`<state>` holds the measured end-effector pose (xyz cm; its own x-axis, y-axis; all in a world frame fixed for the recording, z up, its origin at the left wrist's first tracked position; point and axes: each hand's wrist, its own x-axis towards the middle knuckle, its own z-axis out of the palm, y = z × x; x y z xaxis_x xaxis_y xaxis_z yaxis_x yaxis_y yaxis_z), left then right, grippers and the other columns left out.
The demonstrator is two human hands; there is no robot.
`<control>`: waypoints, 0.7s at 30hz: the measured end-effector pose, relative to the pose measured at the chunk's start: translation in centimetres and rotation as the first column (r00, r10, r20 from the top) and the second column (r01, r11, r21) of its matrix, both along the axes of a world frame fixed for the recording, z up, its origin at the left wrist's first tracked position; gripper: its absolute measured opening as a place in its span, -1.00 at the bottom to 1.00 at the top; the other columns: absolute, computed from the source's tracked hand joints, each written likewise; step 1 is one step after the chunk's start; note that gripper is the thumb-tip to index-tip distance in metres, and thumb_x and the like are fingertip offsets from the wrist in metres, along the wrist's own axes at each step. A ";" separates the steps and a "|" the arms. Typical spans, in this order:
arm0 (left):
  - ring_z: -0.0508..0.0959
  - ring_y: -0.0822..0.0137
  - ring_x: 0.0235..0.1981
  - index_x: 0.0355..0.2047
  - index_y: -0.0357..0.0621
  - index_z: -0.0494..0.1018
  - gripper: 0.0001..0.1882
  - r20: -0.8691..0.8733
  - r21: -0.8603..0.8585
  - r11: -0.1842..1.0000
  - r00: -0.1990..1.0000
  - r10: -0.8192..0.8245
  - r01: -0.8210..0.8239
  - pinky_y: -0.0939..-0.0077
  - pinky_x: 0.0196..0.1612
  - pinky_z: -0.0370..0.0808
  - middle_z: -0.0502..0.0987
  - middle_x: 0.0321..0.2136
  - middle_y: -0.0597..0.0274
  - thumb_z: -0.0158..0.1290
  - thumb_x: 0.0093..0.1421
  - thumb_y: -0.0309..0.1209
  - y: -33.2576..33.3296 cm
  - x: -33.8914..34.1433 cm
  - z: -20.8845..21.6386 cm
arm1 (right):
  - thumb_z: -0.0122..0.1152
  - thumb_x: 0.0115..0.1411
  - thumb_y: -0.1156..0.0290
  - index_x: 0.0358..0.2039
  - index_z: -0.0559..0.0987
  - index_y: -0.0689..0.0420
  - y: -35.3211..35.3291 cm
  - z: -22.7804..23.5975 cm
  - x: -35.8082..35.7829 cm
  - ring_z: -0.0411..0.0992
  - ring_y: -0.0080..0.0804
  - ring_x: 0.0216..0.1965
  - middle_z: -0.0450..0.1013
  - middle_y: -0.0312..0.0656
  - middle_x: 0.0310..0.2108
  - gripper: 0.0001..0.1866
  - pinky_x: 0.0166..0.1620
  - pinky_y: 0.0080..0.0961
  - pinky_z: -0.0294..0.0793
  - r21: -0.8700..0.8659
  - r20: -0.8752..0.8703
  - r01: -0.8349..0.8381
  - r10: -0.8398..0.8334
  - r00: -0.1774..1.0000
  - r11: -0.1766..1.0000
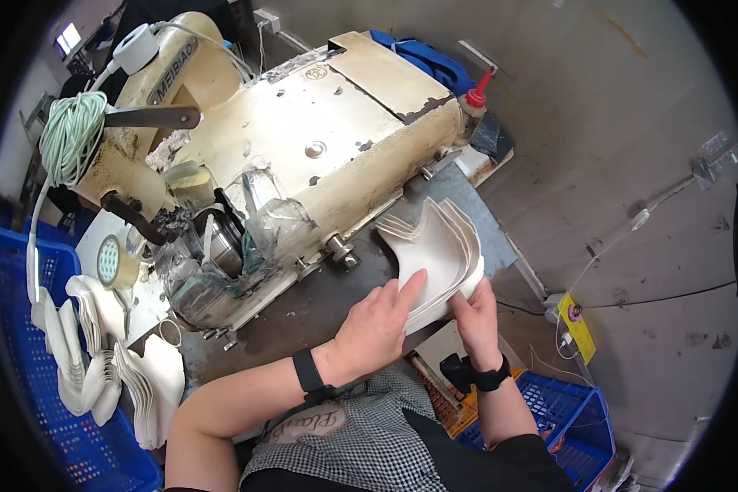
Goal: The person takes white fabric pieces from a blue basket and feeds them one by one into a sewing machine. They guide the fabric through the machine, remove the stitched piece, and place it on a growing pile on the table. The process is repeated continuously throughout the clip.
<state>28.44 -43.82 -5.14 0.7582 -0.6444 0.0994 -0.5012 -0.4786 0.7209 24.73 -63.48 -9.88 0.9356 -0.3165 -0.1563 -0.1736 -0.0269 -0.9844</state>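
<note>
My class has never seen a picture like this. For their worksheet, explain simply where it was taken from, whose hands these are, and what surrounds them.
A wide camera on a person's head looks down, so straight edges bend. The bare hands are that person's own: the left hand and right hand hold a stack of curved white pieces. Ahead, a cream machine with chipped paint sits on a table. At the picture's left are a tape roll, more white pieces and a blue basket.
</note>
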 end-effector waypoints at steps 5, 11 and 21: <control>0.44 -0.08 -0.19 0.28 -0.09 0.06 -0.09 -0.015 -0.005 0.998 0.998 -0.060 0.060 0.17 -0.11 0.44 0.38 -0.20 -0.06 0.11 -0.16 -0.62 0.4 0.3 0.1 | 0.13 0.18 0.39 -0.09 0.31 0.32 1.6 2.0 0.8 0.52 0.07 -0.32 0.49 0.17 -0.35 -0.64 -0.28 -0.24 0.47 -0.553 0.064 0.063 -0.033 0.997 0.831; 0.44 -0.07 -0.15 0.30 -0.11 0.02 -0.08 -0.095 0.005 0.993 0.989 -0.116 0.117 0.13 -0.06 0.42 0.39 -0.12 -0.11 0.14 -0.12 -0.50 1.0 1.7 -0.5 | 0.13 0.15 0.33 -0.01 0.27 0.27 1.6 1.4 2.9 0.48 0.18 -0.25 0.50 0.19 -0.29 -0.54 -0.23 -0.10 0.45 -0.695 -0.101 -0.143 0.101 0.990 0.704; 0.52 0.15 -0.19 -0.12 -0.23 0.48 -0.61 0.195 -0.190 0.875 0.856 0.478 -0.445 0.35 -0.13 0.48 0.52 -0.20 0.06 0.21 -0.01 -0.50 17.3 -6.3 5.9 | 0.24 0.11 0.47 -0.29 0.53 0.22 0.1 10.4 -1.8 0.09 -0.74 -0.66 0.19 -0.42 -0.73 -0.84 -0.59 -0.64 0.04 -0.752 -0.141 -0.189 0.127 0.982 0.632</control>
